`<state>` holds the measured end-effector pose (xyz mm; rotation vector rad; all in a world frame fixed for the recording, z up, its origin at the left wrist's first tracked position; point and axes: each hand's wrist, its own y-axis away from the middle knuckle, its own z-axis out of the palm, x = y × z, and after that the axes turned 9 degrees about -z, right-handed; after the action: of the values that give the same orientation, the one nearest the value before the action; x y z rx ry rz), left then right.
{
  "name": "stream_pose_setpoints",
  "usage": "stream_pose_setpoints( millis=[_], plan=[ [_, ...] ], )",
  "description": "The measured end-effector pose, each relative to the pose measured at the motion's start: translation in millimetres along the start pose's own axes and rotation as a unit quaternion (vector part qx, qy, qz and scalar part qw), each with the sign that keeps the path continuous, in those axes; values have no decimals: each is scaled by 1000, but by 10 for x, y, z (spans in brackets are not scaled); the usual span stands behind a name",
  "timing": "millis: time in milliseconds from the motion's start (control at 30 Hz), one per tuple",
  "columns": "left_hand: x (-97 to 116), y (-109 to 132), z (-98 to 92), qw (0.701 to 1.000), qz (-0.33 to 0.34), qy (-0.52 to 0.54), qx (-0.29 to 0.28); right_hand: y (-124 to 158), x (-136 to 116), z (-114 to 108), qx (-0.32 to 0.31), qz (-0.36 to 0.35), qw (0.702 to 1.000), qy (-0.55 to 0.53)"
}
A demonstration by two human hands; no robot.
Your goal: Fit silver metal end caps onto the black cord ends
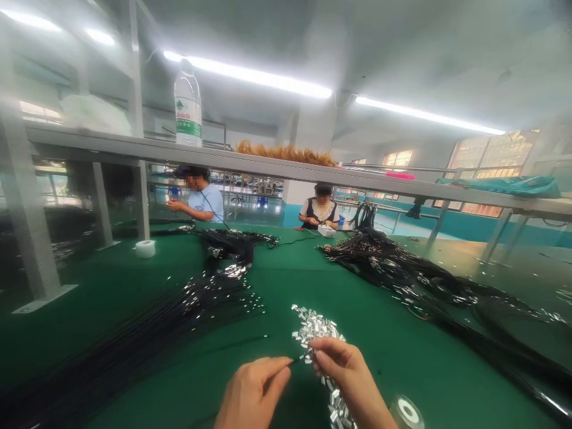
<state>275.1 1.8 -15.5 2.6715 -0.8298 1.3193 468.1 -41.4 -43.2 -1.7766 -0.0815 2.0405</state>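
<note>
My left hand (252, 387) pinches the end of a thin black cord (292, 360) between thumb and fingers. Just to its right, my right hand (342, 369) pinches a small silver metal sleeve (307, 357) at the cord's tip. Both hands hover over a heap of the same silver sleeves (315, 326) lying on the green table (286, 280). More sleeves (338, 410) trail under my right wrist.
A fan of black cords with silver ends (210, 298) lies at the left, a bigger tangle of black cords (402, 274) at the right. Tape rolls (145, 248) (407, 411) sit on the table. Two people (203, 196) (320, 208) work opposite, under a shelf (268, 168) bearing a bottle (187, 107).
</note>
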Motion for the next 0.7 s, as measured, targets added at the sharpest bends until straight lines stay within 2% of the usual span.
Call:
stream_pose_setpoints(
  millis=[267, 400, 567, 633, 700],
  plan=[
    [-93, -26, 38, 999, 28, -46, -3, 19, 43, 71, 8, -38, 999, -25],
    [-116, -35, 43, 999, 23, -49, 0, 23, 26, 70, 10, -42, 999, 14],
    [-125, -27, 28, 993, 23, -116, -2, 32, -21, 30, -10, -46, 994, 99],
    [-128, -16, 15, 990, 33, -134, 0, 40, -63, 20, -43, -87, 978, 187],
    [-116, -2, 0, 990, 47, -130, -8, 50, -98, 28, -96, -168, 942, 273]
  ],
)
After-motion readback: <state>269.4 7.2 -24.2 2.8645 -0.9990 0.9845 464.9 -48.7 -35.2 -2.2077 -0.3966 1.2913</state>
